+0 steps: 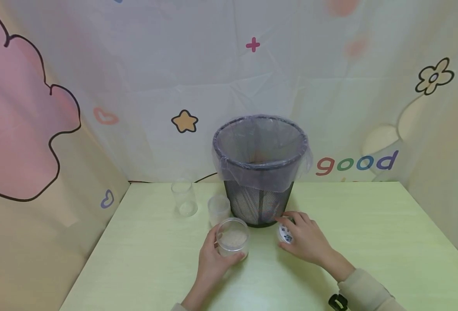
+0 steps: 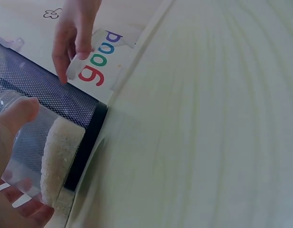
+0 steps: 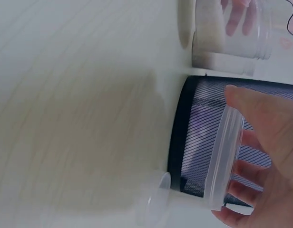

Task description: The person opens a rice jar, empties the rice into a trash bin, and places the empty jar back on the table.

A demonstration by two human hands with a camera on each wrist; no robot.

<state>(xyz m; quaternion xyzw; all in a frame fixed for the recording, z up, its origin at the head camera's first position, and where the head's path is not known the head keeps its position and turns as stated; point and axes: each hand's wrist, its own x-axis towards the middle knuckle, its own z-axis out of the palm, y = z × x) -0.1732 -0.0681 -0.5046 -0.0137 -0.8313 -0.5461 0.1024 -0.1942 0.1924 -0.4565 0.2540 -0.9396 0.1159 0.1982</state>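
Observation:
A clear round jar (image 1: 233, 244) with a layer of pale, rice-like grains (image 2: 61, 156) in its bottom is gripped by my left hand (image 1: 215, 257), thumb on the near side and fingers around the far side. The jar's mouth has no lid on it. My right hand (image 1: 306, 239) holds a round, translucent lid (image 3: 224, 159) by its edge, with a printed sticker (image 1: 286, 233) on its top. The lid is tilted in the right wrist view, in front of the bin's lower right side. A translucent rounded piece (image 3: 158, 202) shows below it.
A black mesh bin (image 1: 260, 205) lined with a clear bag (image 1: 260, 172) stands at the back middle of the pale green table (image 1: 135, 259). To its left are a frosted container (image 1: 218, 207) and a clear cup-like container (image 1: 184, 198). A printed curtain (image 1: 155, 86) hangs behind.

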